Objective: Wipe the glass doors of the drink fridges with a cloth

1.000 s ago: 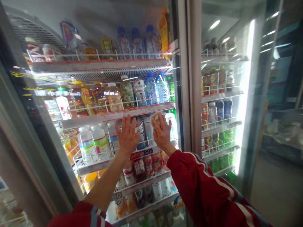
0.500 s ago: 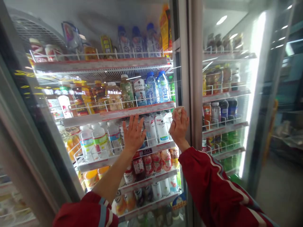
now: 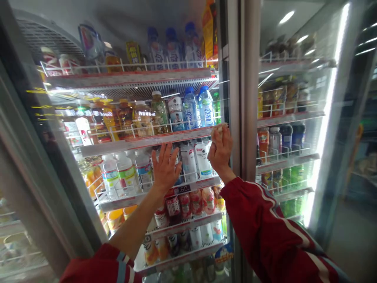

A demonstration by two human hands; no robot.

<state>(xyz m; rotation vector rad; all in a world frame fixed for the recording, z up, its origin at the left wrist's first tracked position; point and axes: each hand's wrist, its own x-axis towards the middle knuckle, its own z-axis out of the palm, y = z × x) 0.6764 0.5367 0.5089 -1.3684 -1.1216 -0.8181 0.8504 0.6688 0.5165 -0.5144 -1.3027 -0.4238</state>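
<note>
My left hand (image 3: 166, 168) lies flat with spread fingers against the glass door (image 3: 123, 88) of a drinks fridge, in front of the middle shelves. Higher and to the right, my right hand (image 3: 220, 151) presses a crumpled pale cloth (image 3: 219, 129) to the same glass, close to the door's metal frame (image 3: 235, 94). Part of the cloth is hidden under the fingers. Behind the glass near my right hand are blue-capped bottles (image 3: 206, 108) and white bottles (image 3: 203, 159).
Wire-fronted shelves (image 3: 147, 137) hold several rows of bottles inside. A digital display (image 3: 184, 188) reads about 6.0. To the right stands another glass-fronted section with bottles (image 3: 275, 139) and a bright light strip (image 3: 326, 118). A metal frame (image 3: 32, 157) runs down the left.
My right hand and the cloth have slid a little up and to the left over the glass. My left hand stays nearly in place. The view has shifted slightly.
</note>
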